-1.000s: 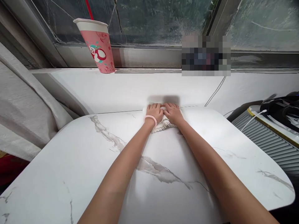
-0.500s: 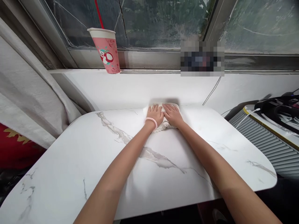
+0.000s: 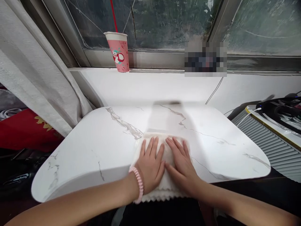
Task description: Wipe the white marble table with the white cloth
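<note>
Cream cloth (image 3: 164,183), folded and with a scalloped hem, lies at the near edge of the white marble surface (image 3: 94,147), its hem hanging slightly over that edge at about 6 o'clock. Both hands press flat on top of it. The left hand (image 3: 149,166) covers the cloth's left half, fingers spread and pointing toward 12 o'clock; its grip is wide, palm down, closed around nothing. A pink coiled band (image 3: 138,185) circles the left wrist. The right hand (image 3: 182,166) lies just beside it on the cloth's right half, also flat with fingers splayed toward 11 o'clock, grip wide and merely resting on the fabric. The two hands nearly touch at the thumbs.

Grey veins run across the marble from 10 o'clock toward the cloth and off toward 3 o'clock. Beyond the surface at 12 o'clock is a white sill (image 3: 150,86) below a grimy window. On it, at about 11 o'clock, a pink paper cup (image 3: 118,53) stands upright. A grey curtain (image 3: 35,72) hangs at 9 to 10 o'clock. A thin white cable (image 3: 215,89) runs down the sill at 1 o'clock, and a ribbed grey appliance (image 3: 270,147) sits at 3 o'clock.
</note>
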### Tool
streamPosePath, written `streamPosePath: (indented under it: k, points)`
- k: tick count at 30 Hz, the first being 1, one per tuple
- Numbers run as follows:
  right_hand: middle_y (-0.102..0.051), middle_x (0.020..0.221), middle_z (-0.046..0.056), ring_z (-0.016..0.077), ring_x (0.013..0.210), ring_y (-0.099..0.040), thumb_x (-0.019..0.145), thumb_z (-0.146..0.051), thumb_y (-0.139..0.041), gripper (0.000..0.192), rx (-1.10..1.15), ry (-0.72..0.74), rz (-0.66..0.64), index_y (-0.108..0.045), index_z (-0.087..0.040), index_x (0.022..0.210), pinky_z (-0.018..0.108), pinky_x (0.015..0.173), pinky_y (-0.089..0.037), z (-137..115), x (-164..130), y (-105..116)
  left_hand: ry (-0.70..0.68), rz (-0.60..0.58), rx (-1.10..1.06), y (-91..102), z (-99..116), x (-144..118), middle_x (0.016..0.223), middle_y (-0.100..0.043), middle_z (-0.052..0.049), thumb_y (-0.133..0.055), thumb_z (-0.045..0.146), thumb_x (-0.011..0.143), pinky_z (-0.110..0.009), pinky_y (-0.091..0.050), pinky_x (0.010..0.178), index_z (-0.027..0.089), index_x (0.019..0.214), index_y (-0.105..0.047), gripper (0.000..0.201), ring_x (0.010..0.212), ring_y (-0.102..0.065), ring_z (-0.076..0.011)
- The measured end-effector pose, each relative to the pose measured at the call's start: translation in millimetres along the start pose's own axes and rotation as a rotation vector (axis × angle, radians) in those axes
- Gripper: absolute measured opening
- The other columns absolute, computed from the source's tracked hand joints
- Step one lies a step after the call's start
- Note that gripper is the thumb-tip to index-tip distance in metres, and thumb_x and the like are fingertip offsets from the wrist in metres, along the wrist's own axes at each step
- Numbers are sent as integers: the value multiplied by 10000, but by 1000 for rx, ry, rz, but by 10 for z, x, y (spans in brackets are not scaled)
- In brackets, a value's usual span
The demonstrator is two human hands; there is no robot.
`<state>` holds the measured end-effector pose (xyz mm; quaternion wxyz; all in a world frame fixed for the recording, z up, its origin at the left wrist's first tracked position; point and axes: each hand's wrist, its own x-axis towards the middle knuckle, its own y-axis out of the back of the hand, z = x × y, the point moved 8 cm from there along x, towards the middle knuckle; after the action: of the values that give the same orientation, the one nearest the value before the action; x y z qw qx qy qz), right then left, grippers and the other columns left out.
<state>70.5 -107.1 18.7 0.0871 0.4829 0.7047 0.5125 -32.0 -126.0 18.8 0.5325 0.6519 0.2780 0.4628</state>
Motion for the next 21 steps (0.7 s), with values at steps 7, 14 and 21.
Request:
streamPosePath:
  k: [7, 14, 21]
  points:
    - [-359, 1567, 79, 258, 1488, -228, 928, -259, -403, 659, 24, 39, -104, -204, -241, 1555, 590, 1215, -40, -233, 50, -138, 15, -44, -66, 82, -129, -161, 1542, -374, -184, -302, 312, 992, -553, -243, 1182, 93, 1444, -436, 520, 1464, -271, -315]
    - [-454, 1506, 78, 222, 1444, -323, 880, -247, -395, 591, 95, -122, -160, -390, -183, 1467, 489, 1233, -89, 24, 1134, -565, 236, -212, -184, -158, -1240, 316, 1552, -390, -101, -314, 356, 974, -516, -245, 1185, 192, 1430, -446, 502, 1457, -303, -272]
    - [-341, 1566, 131, 239, 1469, -237, 969, -250, -312, 496, -54, -222, -53, -425, -106, 1430, 463, 1210, -99, 189, 2232, -916, 385, -85, -172, -278, -2217, 967, 1493, -475, -76, -276, 294, 964, -410, -202, 1202, 176, 1376, -467, 470, 1403, -386, -192]
